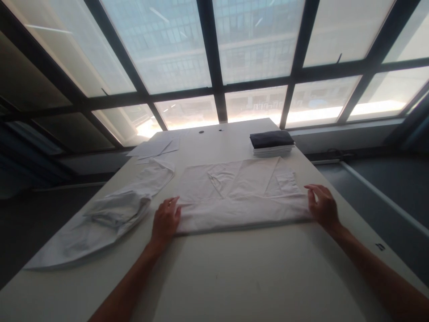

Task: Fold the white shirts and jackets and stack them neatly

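A white garment (241,211), probably a shirt, lies flat on the white table in front of me, its near part folded over into a long band. Sleeve-like parts cross on its far half. At the band's left end rests my left hand (166,220), fingers loosely bent and thumb apart, touching the cloth's edge. My right hand (322,206) is at the opposite end, thumb and fingers spread beside the edge. Neither hand visibly pinches the fabric. Left of the garment lies another white garment (114,214), loosely crumpled.
A neat stack of folded white cloth (273,151) with a dark folded cloth (271,139) on top stands at the table's far right. Paper sheets (156,148) lie far left. The table (214,277) reaches toward large windows (254,40). A small dark mark (380,246) is near the right edge.
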The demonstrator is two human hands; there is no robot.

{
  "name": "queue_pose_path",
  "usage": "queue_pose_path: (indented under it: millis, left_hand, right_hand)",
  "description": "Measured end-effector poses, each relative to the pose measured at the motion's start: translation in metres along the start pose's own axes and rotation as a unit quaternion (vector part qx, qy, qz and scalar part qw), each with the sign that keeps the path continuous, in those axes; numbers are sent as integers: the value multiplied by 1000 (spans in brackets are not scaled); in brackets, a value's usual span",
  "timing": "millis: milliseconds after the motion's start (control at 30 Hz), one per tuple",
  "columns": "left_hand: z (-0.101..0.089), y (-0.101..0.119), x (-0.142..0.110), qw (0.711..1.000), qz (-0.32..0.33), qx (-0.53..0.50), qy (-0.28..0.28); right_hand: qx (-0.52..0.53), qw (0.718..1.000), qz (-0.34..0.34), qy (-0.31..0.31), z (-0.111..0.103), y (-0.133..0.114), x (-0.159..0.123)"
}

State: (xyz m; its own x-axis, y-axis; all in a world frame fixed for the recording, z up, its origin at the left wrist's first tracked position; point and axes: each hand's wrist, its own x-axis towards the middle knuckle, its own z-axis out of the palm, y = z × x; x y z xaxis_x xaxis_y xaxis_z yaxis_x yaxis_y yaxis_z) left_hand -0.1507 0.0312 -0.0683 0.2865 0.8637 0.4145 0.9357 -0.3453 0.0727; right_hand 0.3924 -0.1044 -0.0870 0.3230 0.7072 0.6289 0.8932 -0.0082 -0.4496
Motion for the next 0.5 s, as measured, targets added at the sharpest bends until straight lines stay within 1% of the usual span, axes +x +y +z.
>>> queue_pose_path:
  millis: [33, 67, 133, 200, 267, 300, 333, 400, 500]
  left_hand:
    - [0, 17, 1, 999, 27, -21, -7]
    - [0, 38, 3, 997, 62, -49, -26]
    - [4, 86, 6, 985, 127, -91, -68]
    - [11, 135, 8, 970, 186, -108, -117]
    - [21, 176, 11, 956, 223, -117, -150]
    - [26, 191, 12, 953, 233, -114, -159]
    - [32, 201, 13, 950, 242, -108, -166]
    - [40, 212, 12, 948, 252, -91, -171]
    - [46, 208, 9, 954, 237, -77, -166]
  right_hand:
    - [4, 999, -24, -26, 5, -16, -1]
    - [14, 997, -43, -58, 12, -34, -3]
    - [22, 990, -71, -123, 29, -74, -7]
    - [11, 978, -92, -188, 50, -112, -14]
    - [-11, 967, -107, -232, 70, -142, -21]
    - [-23, 962, -113, -249, 78, -152, -24]
    - [-34, 957, -119, -261, 86, -160, -27]
    - [-51, 950, -131, -279, 97, -165, -31]
    - [-64, 942, -143, -295, 105, -160, -34]
